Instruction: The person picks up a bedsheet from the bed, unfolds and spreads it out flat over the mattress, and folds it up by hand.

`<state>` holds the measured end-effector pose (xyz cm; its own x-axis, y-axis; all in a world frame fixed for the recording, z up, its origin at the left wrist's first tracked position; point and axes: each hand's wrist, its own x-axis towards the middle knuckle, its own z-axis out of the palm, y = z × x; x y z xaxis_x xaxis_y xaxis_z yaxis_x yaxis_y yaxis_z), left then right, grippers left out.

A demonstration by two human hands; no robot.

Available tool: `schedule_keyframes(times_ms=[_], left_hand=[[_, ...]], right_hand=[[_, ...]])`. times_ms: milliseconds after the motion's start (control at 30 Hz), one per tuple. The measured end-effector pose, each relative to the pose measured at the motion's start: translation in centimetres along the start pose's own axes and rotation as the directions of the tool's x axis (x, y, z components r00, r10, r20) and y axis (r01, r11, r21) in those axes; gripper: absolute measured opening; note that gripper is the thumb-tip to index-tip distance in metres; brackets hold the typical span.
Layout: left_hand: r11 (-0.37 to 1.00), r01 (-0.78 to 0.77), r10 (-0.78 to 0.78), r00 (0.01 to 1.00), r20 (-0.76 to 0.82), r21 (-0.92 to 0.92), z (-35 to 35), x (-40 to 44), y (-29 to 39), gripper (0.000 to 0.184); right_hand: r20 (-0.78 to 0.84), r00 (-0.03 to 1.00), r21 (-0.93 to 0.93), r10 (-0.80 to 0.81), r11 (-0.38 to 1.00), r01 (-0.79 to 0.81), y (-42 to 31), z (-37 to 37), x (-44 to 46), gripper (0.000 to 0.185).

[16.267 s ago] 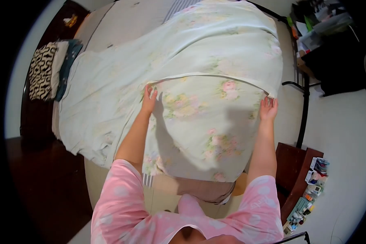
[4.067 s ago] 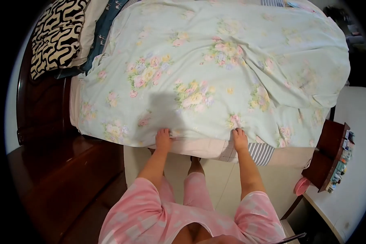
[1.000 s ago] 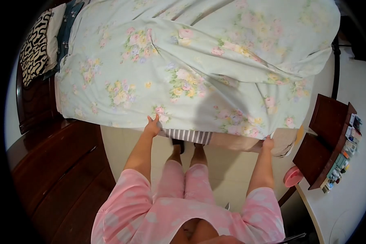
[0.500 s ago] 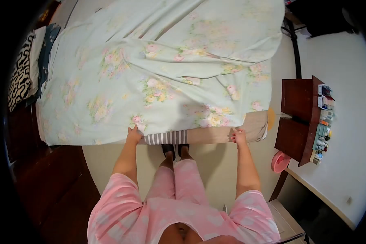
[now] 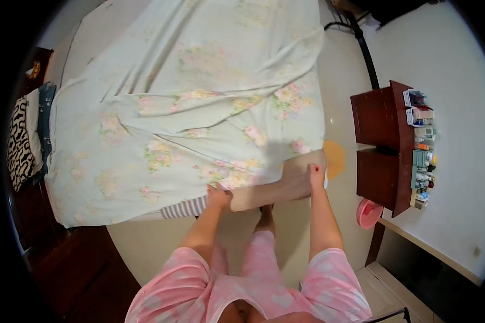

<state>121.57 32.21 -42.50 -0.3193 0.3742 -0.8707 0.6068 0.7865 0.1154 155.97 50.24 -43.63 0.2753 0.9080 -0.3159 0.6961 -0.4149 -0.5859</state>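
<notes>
A pale green floral sheet [image 5: 199,116] lies wrinkled over the bed, with long folds across its middle. My left hand [image 5: 219,197] is at the sheet's near edge, its fingers closed on the cloth. Below that edge, striped bedding [image 5: 184,208] and a brown cover [image 5: 264,189] show along the side of the mattress. My right hand [image 5: 316,174] is at the bed's near right corner, against the brown cover and beyond the sheet's edge. Its fingers are curled; whatever they may hold is too small to tell.
Folded pillows [image 5: 28,137] lie at the headboard on the left. A dark red cabinet [image 5: 382,148] with small bottles and baskets stands right of the bed, a pink basin [image 5: 369,213] below it. A yellow round object [image 5: 334,160] is beside the bed corner.
The view has shifted toward the foot of the bed. My left hand has moved right along the sheet's edge. My right hand has left the sheet's edge and reached the brown-covered corner.
</notes>
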Motion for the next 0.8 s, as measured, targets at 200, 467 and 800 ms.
schedule_keyframes(times_ms=[200, 467, 800], left_hand=[[0.985, 0.146, -0.153, 0.986, 0.072, 0.096, 1.5, 2.5, 1.0, 0.089], [0.981, 0.127, -0.14, 0.987, 0.077, 0.147, 1.3, 2.8, 0.3, 0.091], [0.987, 0.154, -0.156, 0.986, 0.052, 0.041, 1.7, 3.7, -0.7, 0.082]], right_hand=[[0.024, 0.998, -0.121, 0.066, 0.991, -0.062, 3.3, -3.0, 10.8, 0.038], [0.246, 0.898, 0.149, 0.364, 0.902, -0.406, 2.5, 2.0, 17.3, 0.051], [-0.149, 0.867, -0.426, -0.475, 0.822, 0.378, 4.9, -6.0, 18.6, 0.027]])
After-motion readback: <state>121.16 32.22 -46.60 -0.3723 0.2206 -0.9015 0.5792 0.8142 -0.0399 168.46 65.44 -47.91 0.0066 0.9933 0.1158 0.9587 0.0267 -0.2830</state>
